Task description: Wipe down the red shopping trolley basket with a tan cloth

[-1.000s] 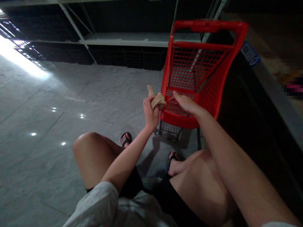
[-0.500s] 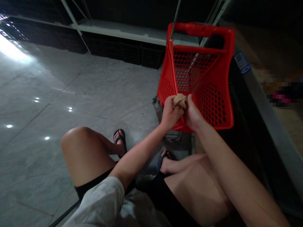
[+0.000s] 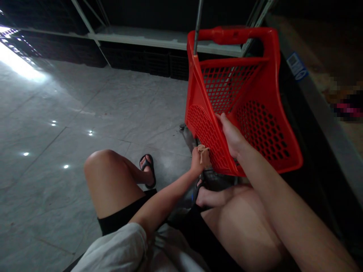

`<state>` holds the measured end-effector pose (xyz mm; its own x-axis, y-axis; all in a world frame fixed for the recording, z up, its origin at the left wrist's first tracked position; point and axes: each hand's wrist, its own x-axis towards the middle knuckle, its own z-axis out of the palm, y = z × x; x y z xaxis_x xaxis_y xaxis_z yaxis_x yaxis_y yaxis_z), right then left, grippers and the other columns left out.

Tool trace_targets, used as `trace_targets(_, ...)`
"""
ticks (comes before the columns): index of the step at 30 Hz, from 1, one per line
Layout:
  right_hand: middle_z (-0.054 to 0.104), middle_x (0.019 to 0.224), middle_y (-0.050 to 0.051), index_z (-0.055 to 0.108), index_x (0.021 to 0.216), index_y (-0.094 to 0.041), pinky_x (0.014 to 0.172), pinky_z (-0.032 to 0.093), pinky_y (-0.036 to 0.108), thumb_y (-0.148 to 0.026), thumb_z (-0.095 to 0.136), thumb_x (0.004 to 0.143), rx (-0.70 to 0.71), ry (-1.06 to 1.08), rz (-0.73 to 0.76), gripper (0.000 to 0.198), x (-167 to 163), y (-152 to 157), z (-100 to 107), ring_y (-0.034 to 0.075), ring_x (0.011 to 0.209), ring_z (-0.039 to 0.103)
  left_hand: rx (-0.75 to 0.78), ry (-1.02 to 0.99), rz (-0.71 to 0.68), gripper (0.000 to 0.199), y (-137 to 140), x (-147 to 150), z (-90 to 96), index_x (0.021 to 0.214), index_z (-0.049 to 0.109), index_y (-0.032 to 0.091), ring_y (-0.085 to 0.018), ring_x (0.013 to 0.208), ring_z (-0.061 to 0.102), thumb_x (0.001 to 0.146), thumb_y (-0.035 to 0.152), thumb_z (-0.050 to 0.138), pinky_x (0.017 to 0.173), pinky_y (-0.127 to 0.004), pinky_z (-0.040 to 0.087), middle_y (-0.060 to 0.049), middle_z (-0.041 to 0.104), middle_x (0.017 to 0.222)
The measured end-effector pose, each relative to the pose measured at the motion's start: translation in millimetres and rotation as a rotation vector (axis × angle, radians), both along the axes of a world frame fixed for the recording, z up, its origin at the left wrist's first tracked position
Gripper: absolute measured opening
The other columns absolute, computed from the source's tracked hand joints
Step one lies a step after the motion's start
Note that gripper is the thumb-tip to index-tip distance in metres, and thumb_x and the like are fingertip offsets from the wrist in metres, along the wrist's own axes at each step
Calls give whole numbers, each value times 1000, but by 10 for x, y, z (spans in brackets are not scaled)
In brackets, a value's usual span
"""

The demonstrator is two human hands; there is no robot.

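"Left hand (image 3: pixel 195 161)?"
"Curled closed round a tan cloth (image 3: pixel 204 158), by the look; cloth's bunched against the palm, probably so none dangles; low outside the cart (image 3: pixel 262 88), touching or not, can't tell."
"Right hand (image 3: pixel 231 136)?"
"Laid along the cart's near side; partly curled, no cloth; how tightly it grips, can't tell; likely steadying."
"Crates (image 3: pixel 159 62)?"
"Beyond the cart, under the shelf (image 3: pixel 147 37); presumably stowed out of the way."

We see an open-topped red plastic shopping cart (image 3: pixel 266 83) with perforated walls, its handle at the far end. Low beside the outer face of its left wall, we find a crumpled tan cloth (image 3: pixel 204 155), bunched into folds.
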<state>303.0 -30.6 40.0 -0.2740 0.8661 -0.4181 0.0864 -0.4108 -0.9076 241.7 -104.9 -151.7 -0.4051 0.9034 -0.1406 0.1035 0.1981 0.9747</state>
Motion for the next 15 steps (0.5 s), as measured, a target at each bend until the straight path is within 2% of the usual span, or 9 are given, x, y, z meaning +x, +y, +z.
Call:
trace_targets(3,80,134,2,70,132,-35,117,57,41,-57,32,113,20,122,51,48,-8,30,-17,23,134,71,131,22,84,35,365,-36,391,109,56,25,-24,118,63,85,0,59,107,-40,53,-8,66,119)
trace_targets(6,82,129,2,75,124,-34,123,54,43,-59,37,111,40,142,20,47,11,96,-96,24,137,70,439,84,137,42,767,-80,857,115,58,28,-25,127,59,83,0,57,115,-44,49,-7,65,129)
trace_targets(8,84,125,3,75,125,-34,122,56,46,-61,37,110,48,134,-9,49,29,134,-149,24,136,70,582,118,138,40,918,-108,996,111,59,28,-28,128,59,81,2,61,116,-47,49,-8,65,130)
trace_targets(10,84,123,4,75,126,-34,117,59,48,-67,36,108,68,126,26,55,58,169,-183,26,134,72,517,116,144,37,921,-131,917,106,58,28,-28,128,60,80,2,62,118,-47,49,-9,64,129)
trace_targets(13,85,117,7,78,122,-33,108,64,50,-80,38,103,109,50,80,65,127,267,-221,31,127,75,210,71,138,29,689,-167,506,100,55,26,-26,119,64,84,3,62,114,-44,53,-10,62,123)
trace_targets(15,86,110,8,80,116,-32,103,66,51,-84,41,99,148,-34,35,67,170,383,-260,33,120,78,74,47,81,27,486,-199,223,95,55,25,-25,105,67,83,5,68,104,-43,58,-7,62,111)
